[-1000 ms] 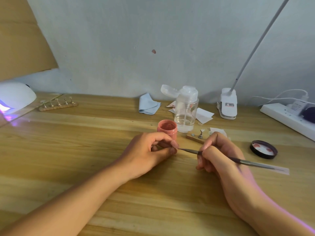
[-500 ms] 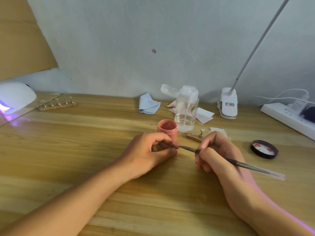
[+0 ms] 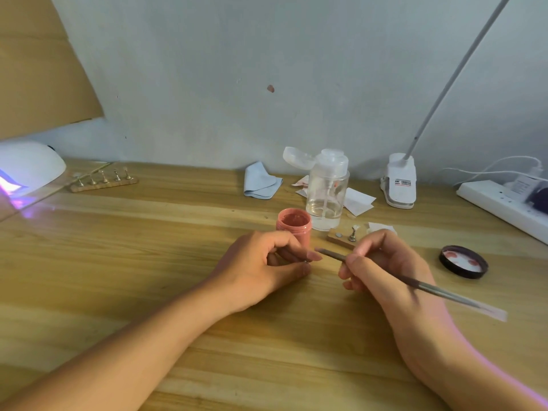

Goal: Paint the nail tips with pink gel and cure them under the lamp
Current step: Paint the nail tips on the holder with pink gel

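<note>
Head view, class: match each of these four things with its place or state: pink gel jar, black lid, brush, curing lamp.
Things:
1. pink gel jar
2. black lid
3. brush
4. curing lamp

Places or states:
A. gripped in the right hand
B. far left, glowing purple
C. open, just behind the left hand, which pinches a small nail tip stand
D. lying inside up, to the right of the right hand

Pairs: 1-C; 2-D; 3-A; 4-B
</note>
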